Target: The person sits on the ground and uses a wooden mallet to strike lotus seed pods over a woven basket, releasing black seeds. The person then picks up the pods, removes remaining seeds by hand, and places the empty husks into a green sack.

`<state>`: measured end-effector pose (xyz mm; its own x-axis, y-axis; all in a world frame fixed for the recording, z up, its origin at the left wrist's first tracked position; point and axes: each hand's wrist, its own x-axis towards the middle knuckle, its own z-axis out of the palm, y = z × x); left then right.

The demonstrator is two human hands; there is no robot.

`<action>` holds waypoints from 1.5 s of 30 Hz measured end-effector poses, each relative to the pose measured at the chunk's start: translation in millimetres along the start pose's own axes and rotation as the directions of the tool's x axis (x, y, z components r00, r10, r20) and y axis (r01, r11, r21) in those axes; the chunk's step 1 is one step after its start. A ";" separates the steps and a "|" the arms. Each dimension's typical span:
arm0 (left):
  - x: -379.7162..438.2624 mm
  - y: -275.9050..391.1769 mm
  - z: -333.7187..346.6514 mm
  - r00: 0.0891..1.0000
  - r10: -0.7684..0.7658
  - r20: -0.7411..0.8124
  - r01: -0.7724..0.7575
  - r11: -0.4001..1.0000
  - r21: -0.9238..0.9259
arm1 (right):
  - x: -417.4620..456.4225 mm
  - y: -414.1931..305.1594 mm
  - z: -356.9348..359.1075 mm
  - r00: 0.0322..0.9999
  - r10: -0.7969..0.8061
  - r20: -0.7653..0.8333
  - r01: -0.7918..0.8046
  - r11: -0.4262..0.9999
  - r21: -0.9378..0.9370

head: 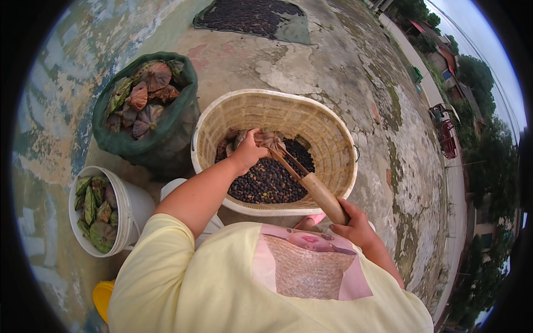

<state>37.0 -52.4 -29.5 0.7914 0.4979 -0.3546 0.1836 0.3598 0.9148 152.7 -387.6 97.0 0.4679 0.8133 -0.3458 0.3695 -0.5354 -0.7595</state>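
Observation:
A large oval plastic basket stands before me. Its bottom is covered with dark lotus seeds, with brown lotus seed pods heaped at the far left. Over the seeds, my left hand grips a dried lotus seed pod. My right hand is wrapped around the rear of a thick wooden handle. From that handle two narrow rusty metal prongs reach down-left to the pod, their tips close to my left fingers. Whether the tips have entered the pod is hidden.
A green mesh sack full of dried lotus pods stands left of the basket. Nearer me is a white bucket of greener pods, with a yellow container below it. Dark seeds lie spread on a green net on the cracked concrete.

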 end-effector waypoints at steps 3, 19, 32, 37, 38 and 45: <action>-6.7 6.9 6.2 1.000 -0.008 -0.006 0.008 0.999 -0.050 | 5.4 10.4 12.3 0.999 -0.012 -0.030 0.013 0.999 0.032; -3.4 -4.6 10.9 1.000 -0.017 0.023 0.022 0.962 -0.273 | 35.6 32.1 16.9 0.946 0.074 0.315 -0.315 0.432 0.845; -71.8 -45.8 76.1 0.578 0.402 0.710 -0.801 0.112 0.588 | 23.7 69.1 74.1 0.974 -0.211 -0.084 0.161 0.903 -0.399; -79.7 -69.7 65.4 0.705 -0.047 0.708 -0.703 0.085 0.706 | 25.0 64.1 71.0 0.985 0.107 0.133 -0.002 0.787 -0.617; -79.5 -67.2 69.3 0.705 0.036 0.709 -0.709 0.010 0.705 | 22.7 63.6 70.3 0.992 0.045 0.120 0.041 0.777 -0.628; -69.8 -78.9 79.0 0.471 0.447 0.761 -0.834 -0.056 0.549 | 5.5 55.5 79.3 0.982 -0.174 -0.069 0.115 0.855 -0.506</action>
<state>13.3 -177.8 -61.6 0.8982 -0.2055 0.3887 -0.3505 -0.8683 0.3509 112.0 -394.7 9.2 0.4512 0.8762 -0.1695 0.7761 -0.4790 -0.4101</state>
